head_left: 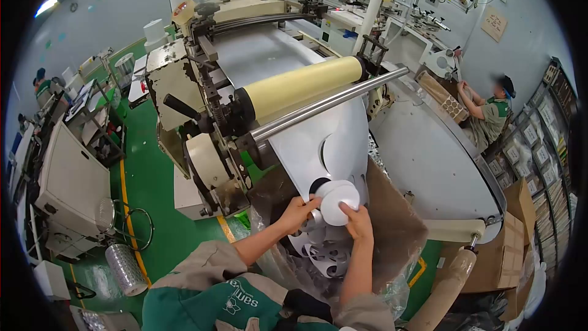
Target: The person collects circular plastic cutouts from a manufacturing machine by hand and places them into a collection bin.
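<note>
Left grip [360, 224] and right grip [298, 213]: both pinching white discs [340, 203]

Right has the discs' left edge; left has its thumb on the front disc's face. Discs overlap, below the yellow roller [303, 89], in front of the white sheet [300, 153] hanging there. Steel bar [331, 104] runs alongside roller. Open box [398, 224] sits lower, cut scrap [327, 256] inside. Co-worker [490, 113] well right of roller, hands raised.
</note>
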`<state>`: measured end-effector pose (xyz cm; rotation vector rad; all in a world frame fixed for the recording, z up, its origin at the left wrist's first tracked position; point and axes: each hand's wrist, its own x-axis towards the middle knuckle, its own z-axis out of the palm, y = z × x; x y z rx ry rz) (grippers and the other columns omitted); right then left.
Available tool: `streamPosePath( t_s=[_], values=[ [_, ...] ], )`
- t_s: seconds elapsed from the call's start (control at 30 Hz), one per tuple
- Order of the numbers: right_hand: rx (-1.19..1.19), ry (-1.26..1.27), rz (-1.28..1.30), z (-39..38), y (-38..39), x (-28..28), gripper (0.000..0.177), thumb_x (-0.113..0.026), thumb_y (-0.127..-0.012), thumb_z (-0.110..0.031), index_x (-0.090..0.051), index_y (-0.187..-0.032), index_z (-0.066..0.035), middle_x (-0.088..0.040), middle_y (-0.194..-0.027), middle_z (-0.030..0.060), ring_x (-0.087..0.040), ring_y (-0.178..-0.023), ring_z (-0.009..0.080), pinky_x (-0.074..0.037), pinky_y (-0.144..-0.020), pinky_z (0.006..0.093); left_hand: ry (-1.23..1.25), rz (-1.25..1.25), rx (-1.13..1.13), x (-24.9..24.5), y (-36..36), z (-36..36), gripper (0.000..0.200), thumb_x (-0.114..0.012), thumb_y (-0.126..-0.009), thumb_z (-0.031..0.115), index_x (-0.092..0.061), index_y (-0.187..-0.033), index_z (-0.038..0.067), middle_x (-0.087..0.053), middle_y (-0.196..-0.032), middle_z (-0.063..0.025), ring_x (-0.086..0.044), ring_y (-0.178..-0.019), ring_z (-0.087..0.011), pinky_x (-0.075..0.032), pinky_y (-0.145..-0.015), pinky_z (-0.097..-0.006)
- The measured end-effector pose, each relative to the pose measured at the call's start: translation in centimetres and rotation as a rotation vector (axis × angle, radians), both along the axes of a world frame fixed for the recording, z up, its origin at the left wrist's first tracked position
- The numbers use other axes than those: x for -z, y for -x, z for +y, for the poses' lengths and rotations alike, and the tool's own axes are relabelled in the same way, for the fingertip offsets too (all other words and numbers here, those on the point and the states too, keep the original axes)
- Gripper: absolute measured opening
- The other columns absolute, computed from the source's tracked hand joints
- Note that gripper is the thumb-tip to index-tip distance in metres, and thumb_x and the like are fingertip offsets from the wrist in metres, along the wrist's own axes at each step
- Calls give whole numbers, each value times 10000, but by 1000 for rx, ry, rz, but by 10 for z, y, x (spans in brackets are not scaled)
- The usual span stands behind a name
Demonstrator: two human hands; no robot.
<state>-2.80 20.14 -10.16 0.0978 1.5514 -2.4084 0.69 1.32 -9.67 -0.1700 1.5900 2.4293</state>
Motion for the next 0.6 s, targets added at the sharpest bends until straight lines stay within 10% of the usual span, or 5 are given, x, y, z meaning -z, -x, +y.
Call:
streamPosePath(
  t_s=[0.17,0.3,0.4,0.6],
  values=[
    [513,488,70,75,-10,30,388,-545,-870,-125,-427,-1185,68,-525,-1143,164,-543,-1022,236,-429,-921,394,33,172,-423,-11,47,-28,331,-624,-821,227,-554,-1032,-17,-589,-949,-42,-542,-830,-116,-433,-743,-278],
    [201,198,197,22,6,-27,369,-569,-856,-111,-449,-1167,48,-538,-1126,123,-532,-1026,203,-404,-928,375,-71,182,-399,-19,64,-42,322,-618,-824,203,-560,-1048,-21,-596,-981,-50,-535,-897,-132,-414,-798,-296],
    [-80,-231,284,-34,29,-29,324,-683,-756,-183,-594,-949,63,-610,-876,69,-531,-782,127,-420,-716,266,-86,54,-333,-10,35,-12,354,-551,-865,225,-530,-1092,-46,-561,-1094,-86,-529,-987,-160,-419,-842,-303],
    [276,1,169,-4,18,7,362,-659,-768,-81,-532,-1080,51,-587,-1010,117,-560,-889,181,-442,-781,293,12,45,-360,-34,45,-38,361,-583,-852,267,-522,-1069,-15,-574,-1031,-93,-582,-869,-146,-486,-705,-276]
  ],
)
